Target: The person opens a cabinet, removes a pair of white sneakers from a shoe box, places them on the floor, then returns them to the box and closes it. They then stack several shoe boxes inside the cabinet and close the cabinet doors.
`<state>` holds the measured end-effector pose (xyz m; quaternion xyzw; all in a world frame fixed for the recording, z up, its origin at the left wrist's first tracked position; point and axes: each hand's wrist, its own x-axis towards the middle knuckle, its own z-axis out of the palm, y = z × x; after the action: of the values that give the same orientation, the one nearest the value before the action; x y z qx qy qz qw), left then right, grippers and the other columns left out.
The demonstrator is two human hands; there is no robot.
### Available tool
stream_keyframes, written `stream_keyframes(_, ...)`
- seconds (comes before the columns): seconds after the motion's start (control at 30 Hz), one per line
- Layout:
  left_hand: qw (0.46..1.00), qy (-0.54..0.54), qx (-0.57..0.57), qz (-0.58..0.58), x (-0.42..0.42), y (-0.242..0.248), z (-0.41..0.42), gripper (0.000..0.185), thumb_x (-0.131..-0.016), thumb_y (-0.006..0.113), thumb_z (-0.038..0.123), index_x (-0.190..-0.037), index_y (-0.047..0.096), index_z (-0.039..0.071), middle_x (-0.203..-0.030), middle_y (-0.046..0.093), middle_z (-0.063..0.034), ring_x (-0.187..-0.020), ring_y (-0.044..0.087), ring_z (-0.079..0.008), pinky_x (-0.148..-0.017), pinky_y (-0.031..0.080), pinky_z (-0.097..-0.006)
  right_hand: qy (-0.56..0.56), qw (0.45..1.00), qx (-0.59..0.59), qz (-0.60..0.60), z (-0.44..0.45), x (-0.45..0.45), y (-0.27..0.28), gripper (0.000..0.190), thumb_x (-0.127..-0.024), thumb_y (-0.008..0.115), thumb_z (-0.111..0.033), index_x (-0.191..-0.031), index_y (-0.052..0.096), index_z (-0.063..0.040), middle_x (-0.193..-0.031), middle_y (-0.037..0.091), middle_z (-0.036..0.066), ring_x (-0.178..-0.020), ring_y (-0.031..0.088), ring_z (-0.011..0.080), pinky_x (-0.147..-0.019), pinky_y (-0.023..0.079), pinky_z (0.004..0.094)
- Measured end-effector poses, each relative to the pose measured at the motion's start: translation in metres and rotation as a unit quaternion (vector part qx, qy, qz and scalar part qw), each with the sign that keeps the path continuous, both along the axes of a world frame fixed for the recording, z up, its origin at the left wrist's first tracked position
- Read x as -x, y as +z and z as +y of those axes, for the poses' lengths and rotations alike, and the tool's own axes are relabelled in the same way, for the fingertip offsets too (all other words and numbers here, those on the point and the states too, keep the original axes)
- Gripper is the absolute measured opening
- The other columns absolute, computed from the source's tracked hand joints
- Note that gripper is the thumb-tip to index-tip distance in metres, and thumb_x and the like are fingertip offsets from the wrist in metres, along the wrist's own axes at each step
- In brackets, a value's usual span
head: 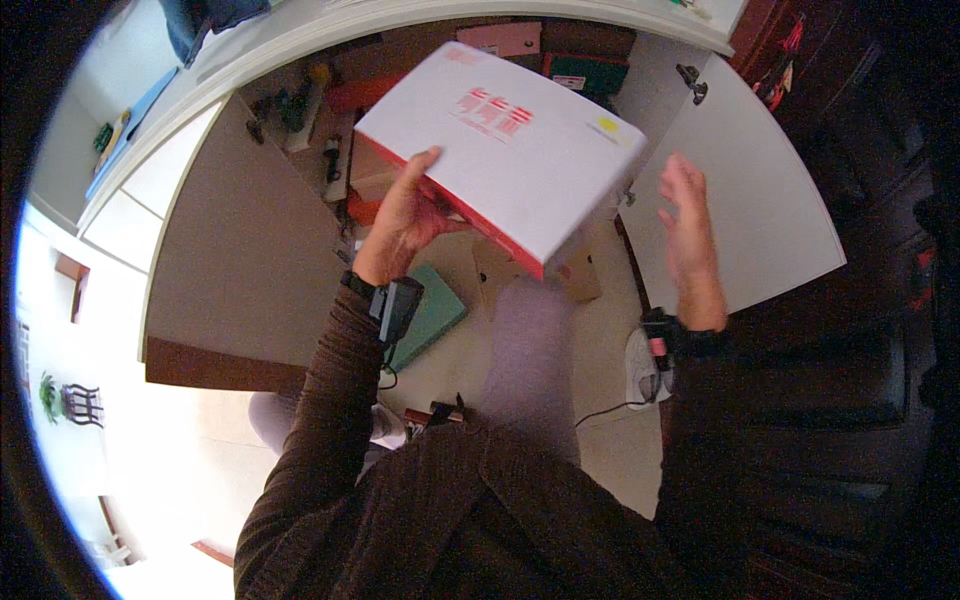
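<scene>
A white cardboard box (517, 142) with red sides and red printing is tilted in front of the open cabinet. My left hand (409, 214) grips its near left edge, thumb on top and fingers beneath. My right hand (686, 225) is raised to the right of the box, apart from it, blurred, with nothing in it. Below the box, a green flat box (431, 311) lies on the floor, and a brown cardboard piece (585, 270) shows partly behind my knee.
Open cabinet doors stand at the left (247, 247) and right (750, 187). Inside the cabinet are a dark green box (600, 73), a pink box (502, 37) and other items. A white shoe (642, 367) and a thin cable are on the floor at the right.
</scene>
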<state>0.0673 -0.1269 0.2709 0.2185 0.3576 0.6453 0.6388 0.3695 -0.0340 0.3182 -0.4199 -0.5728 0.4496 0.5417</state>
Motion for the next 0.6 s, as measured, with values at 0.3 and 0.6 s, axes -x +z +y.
stream_keyframes(0.3, 0.924, 0.121, -0.097, 0.350, 0.048, -0.086, 0.101, 0.087, -0.069, 0.082, 0.021, -0.138, 0.030, 0.008, -0.129, 0.047, -0.0165, -0.119, 0.048, -0.0318, -0.100, 0.040, -0.0531, 0.301, 0.905, 0.157, -0.255, -0.028, 0.133, -0.138, 0.041, -0.083, 0.069, -0.040, -0.095, 0.063, -0.002, -0.086, 0.067, 0.014, -0.082, 0.065, 0.0276, -0.074, 0.052, 0.0400)
stream_keyframes(0.6, 0.761, 0.172, -0.142, 0.609, 0.021, -0.185, 0.244, 0.111, -0.052, 0.093, 0.012, -0.139, 0.025, 0.001, -0.132, 0.046, -0.0218, -0.123, 0.046, -0.0290, -0.103, 0.041, -0.0399, 0.325, 0.891, 0.087, -0.305, -0.025, 0.138, -0.160, 0.033, -0.081, 0.067, -0.028, -0.089, 0.061, 0.002, -0.082, 0.064, 0.021, -0.082, 0.063, 0.0380, -0.073, 0.050, 0.0425)
